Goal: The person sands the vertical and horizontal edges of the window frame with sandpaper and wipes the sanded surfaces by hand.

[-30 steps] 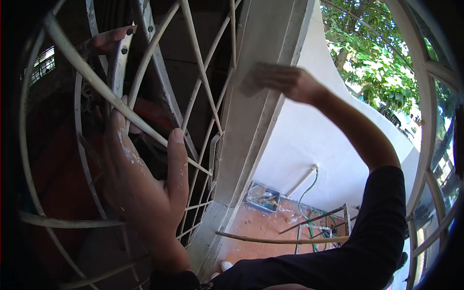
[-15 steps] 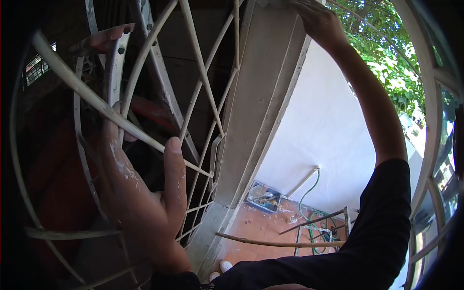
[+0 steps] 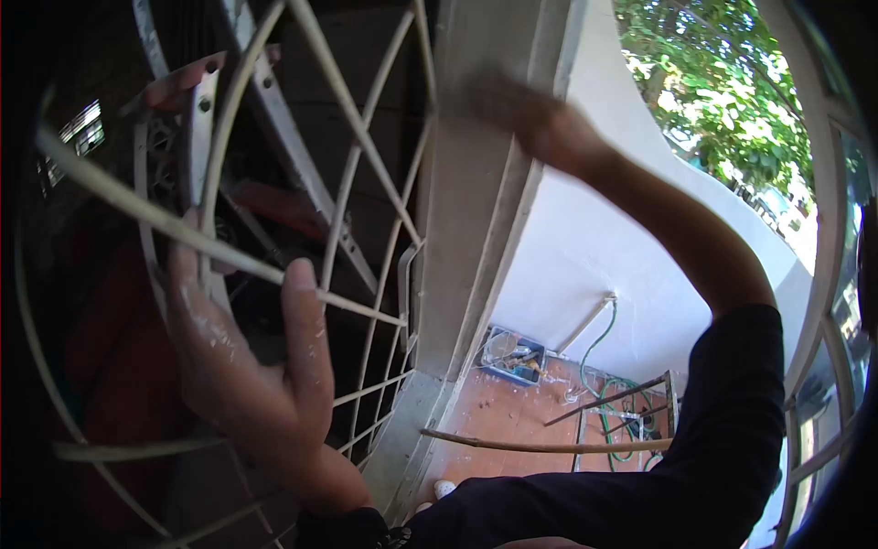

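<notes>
A gray post stands between grille and white wall.
The right hand, blurred, is at the post, its grip impossible to tell; the left hand, well apart, is wrapped around a grille bar.

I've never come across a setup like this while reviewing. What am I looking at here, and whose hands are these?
No machine here: these are one person's bare hands, seen by a camera worn on the head, looking forward and down. The left hand is at a metal grille, fingers behind a pale bar and thumb in front. The right hand is raised by a grey post, too blurred to tell what it holds. Below, a box of odds and ends and a green hose lie on the tiled floor.
</notes>
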Demonstrator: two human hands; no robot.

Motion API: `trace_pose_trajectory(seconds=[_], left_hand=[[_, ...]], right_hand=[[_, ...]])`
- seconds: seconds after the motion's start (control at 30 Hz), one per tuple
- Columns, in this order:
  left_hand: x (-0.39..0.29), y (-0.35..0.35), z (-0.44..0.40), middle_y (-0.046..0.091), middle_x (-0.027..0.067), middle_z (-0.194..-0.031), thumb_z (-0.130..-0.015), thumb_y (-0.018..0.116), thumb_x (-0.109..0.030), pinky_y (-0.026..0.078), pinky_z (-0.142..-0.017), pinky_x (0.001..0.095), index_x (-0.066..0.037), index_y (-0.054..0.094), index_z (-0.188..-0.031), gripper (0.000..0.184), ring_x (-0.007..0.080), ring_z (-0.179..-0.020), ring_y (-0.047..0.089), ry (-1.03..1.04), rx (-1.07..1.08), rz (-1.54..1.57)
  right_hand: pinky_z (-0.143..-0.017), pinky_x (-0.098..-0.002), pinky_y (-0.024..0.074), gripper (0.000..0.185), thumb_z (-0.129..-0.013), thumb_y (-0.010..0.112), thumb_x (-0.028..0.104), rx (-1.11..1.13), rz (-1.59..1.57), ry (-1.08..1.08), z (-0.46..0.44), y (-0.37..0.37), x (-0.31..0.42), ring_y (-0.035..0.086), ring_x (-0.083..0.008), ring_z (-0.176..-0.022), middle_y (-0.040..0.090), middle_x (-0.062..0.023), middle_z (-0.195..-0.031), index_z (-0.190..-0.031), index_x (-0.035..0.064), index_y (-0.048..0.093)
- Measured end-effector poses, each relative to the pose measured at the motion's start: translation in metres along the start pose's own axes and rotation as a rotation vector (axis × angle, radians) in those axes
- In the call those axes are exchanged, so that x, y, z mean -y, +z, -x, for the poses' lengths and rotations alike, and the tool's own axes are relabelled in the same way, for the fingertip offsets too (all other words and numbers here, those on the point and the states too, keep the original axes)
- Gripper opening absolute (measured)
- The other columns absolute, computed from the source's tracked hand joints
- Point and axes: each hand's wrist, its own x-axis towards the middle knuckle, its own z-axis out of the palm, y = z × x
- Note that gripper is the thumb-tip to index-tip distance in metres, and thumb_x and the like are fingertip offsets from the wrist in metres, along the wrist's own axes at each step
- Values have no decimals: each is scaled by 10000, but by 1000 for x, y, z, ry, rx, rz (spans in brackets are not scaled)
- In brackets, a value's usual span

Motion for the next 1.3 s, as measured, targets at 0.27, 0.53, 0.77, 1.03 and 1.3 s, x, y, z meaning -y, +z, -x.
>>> trace_pose_trajectory(seconds=[0.27,0.53,0.77,1.03,1.3], left_hand=[[7,5,-5,565,309,-1271,-889,697,-155,549,-942,486,143,450,-1323,582,436,-1178,601,107,-66,-29],[4,1,-2,576,294,-1272,-920,688,-160,528,-929,430,119,446,-1361,575,360,-1143,620,78,-41,-63],[-4,1,2,621,221,-1191,-971,628,-171,486,-755,254,91,468,-1364,499,192,-954,641,24,-51,-127],[-27,31,27,592,140,-1085,-911,576,-131,518,-909,416,-24,580,-1157,268,305,-1009,599,472,-20,266],[14,118,46,595,155,-1039,-853,664,-132,456,-898,432,-13,633,-1052,234,332,-1020,555,227,249,234]], right_hand=[[-940,-415,536,562,-760,537,-92,-65,93,367,-36,-18,-80,649,-325,-1040,683,-125,-1132,-1278,105,630],[-1055,-365,494,388,-883,549,5,13,-58,-46,-3,7,-37,566,-243,-1277,587,-108,-1381,-1249,83,654],[-1083,-358,466,494,-859,554,7,126,100,-147,17,8,17,493,-256,-1349,559,-57,-1423,-1332,139,608],[-1055,-359,488,534,-771,550,-39,-55,163,327,-16,4,-49,566,-253,-1271,611,-93,-1350,-1279,106,631],[-1045,-359,499,376,-858,557,-29,-41,-68,146,-2,-5,-38,579,-262,-1253,639,-102,-1302,-1201,79,667]])
